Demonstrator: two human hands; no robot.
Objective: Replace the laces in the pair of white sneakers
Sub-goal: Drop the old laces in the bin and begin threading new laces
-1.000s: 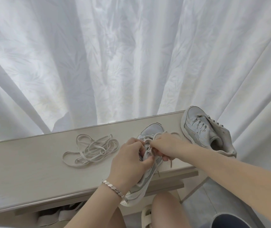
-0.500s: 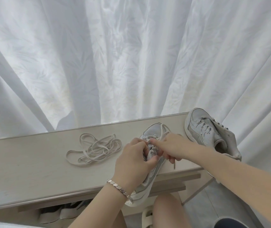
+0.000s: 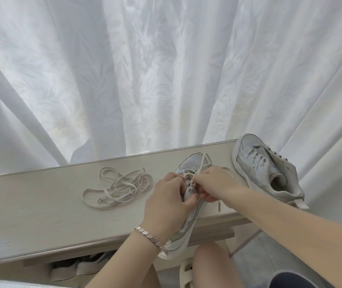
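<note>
A white sneaker (image 3: 188,166) lies on the pale wooden table (image 3: 41,204), its heel hanging over the front edge. My left hand (image 3: 168,202) grips this shoe around its middle, fingers curled at the eyelets. My right hand (image 3: 213,181) pinches the shoe's cream lace (image 3: 204,163), which loops up over the toe. The second white sneaker (image 3: 257,169) lies laced on the table's right end, opening toward me. A loose pile of cream laces (image 3: 120,186) rests to the left of my hands.
A white curtain (image 3: 166,69) hangs right behind the table. Other shoes (image 3: 78,269) sit on a shelf under the tabletop. My knees and a sandal (image 3: 186,273) are below the front edge.
My hands stay on the near sneaker with small finger movements at the eyelets; the lace loop now rises a little higher over the toe.
</note>
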